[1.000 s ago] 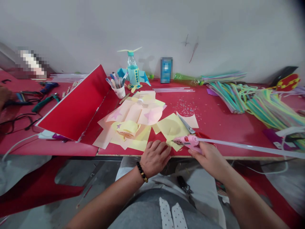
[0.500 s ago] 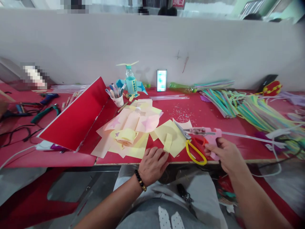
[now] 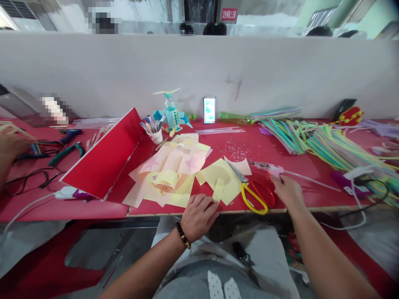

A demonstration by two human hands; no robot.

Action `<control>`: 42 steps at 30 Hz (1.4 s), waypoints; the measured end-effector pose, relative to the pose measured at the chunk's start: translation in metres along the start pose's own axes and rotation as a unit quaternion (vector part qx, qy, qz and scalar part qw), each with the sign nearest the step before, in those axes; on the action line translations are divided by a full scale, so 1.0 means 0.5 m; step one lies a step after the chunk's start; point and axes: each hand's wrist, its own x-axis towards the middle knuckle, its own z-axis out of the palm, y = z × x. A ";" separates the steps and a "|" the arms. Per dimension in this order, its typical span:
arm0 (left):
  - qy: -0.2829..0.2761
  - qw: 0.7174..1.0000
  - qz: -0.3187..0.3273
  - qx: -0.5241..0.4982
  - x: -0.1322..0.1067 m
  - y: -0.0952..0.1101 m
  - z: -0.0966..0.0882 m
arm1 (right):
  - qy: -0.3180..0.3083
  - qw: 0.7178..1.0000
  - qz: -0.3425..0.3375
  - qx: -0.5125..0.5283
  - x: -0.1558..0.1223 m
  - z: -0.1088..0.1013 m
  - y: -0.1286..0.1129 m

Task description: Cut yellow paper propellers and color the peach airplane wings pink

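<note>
My left hand (image 3: 199, 218) rests at the table's front edge with its fingers curled. Thumb and forefinger close on the lower end of a yellow paper strip (image 3: 218, 189), which lies over a yellow paper sheet (image 3: 230, 182). Over to the right, my right hand (image 3: 288, 191) is closed on a pink glue gun (image 3: 276, 170). The gun's nozzle points left, and a clear glue stick (image 3: 311, 180) trails from its back. Between my hands lie scissors (image 3: 254, 199) with one yellow and one red handle, blades over the yellow sheet.
Cut paper pieces (image 3: 174, 166) are piled left of centre beside a red folded board (image 3: 106, 158). Behind stand a pen cup (image 3: 155, 135), a bottle plane (image 3: 171, 116) and a phone (image 3: 210, 110). Coloured strips (image 3: 330, 145) heap at right. Another person's hand (image 3: 12, 143) is at far left.
My right hand has lowered the glue gun toward the tabletop, and the gun now lies flatter behind the scissors. My left hand stays by the strip. The camera view has tilted up slightly.
</note>
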 end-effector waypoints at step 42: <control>0.099 0.991 0.006 -0.088 -0.032 -0.009 0.032 | -0.036 0.909 -0.403 0.098 -0.190 0.063 -0.188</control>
